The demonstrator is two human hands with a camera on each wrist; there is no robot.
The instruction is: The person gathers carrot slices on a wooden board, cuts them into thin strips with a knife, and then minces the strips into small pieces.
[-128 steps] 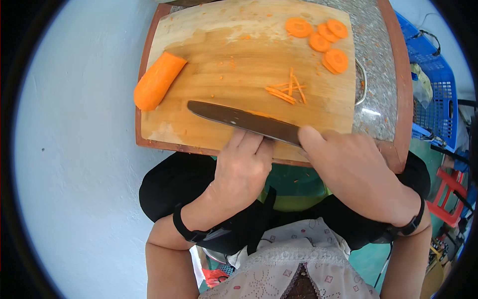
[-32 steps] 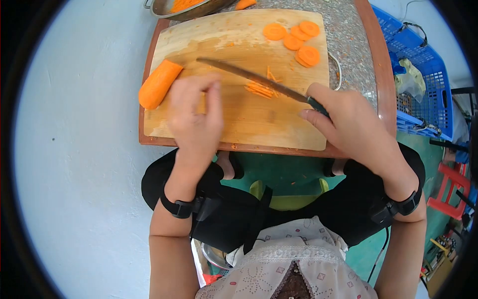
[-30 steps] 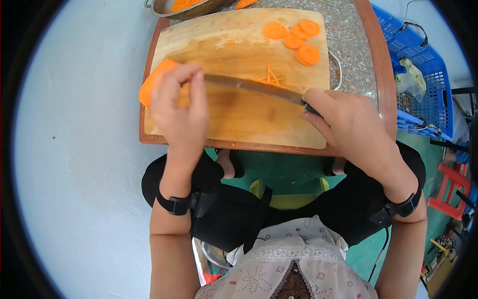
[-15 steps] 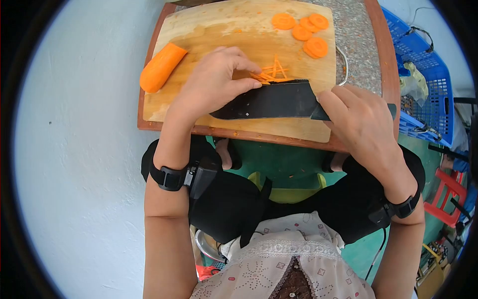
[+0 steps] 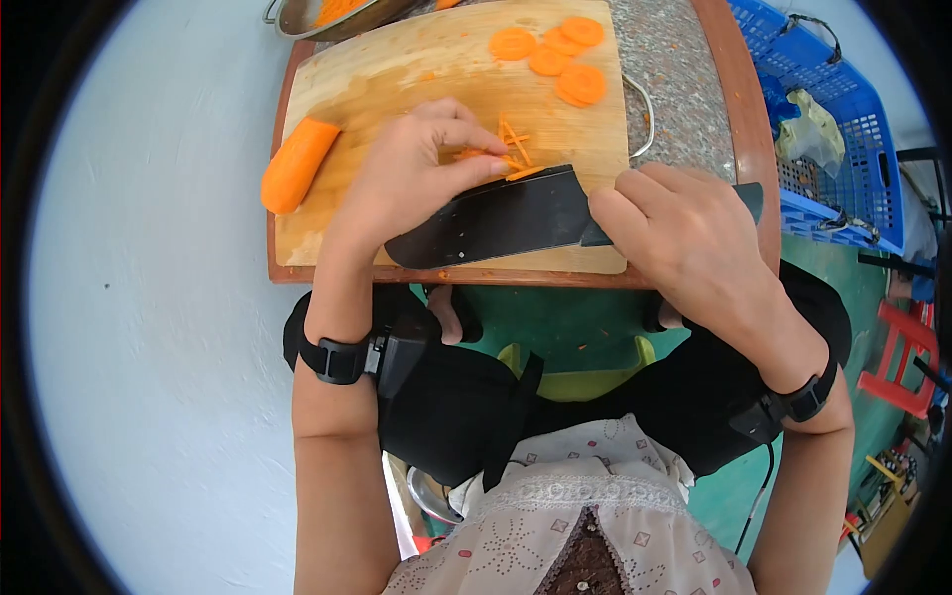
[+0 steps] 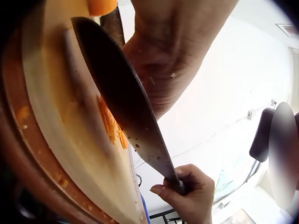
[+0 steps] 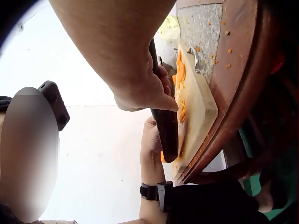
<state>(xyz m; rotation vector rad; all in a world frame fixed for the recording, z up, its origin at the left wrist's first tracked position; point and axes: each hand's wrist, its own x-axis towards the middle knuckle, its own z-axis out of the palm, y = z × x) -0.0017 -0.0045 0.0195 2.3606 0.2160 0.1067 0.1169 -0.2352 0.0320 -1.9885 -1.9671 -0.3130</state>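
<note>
Thumb and fingers of the left hand (image 5: 412, 174) pinch thin carrot strips (image 5: 518, 147) on the wooden cutting board (image 5: 446, 84). The right hand (image 5: 694, 223) grips the handle of a dark knife (image 5: 496, 218), its broad blade lying tilted just below the strips, flat side up. One strip lies along the blade's upper edge. A thick carrot piece (image 5: 299, 165) rests at the board's left, and several round slices (image 5: 548, 59) at its upper right. In the left wrist view the blade (image 6: 126, 93) partly covers the strips (image 6: 108, 122).
A metal pan (image 5: 342, 22) with shredded carrot stands beyond the board's upper left corner. The board has a metal handle (image 5: 647, 114) on its right. A blue basket (image 5: 858, 129) holding a plastic bag and a red stool (image 5: 900, 359) are at the right.
From beside the carrot piece, the left hand has moved right to the strips. The right hand has turned the knife flat and brought it nearer the board's front edge.
</note>
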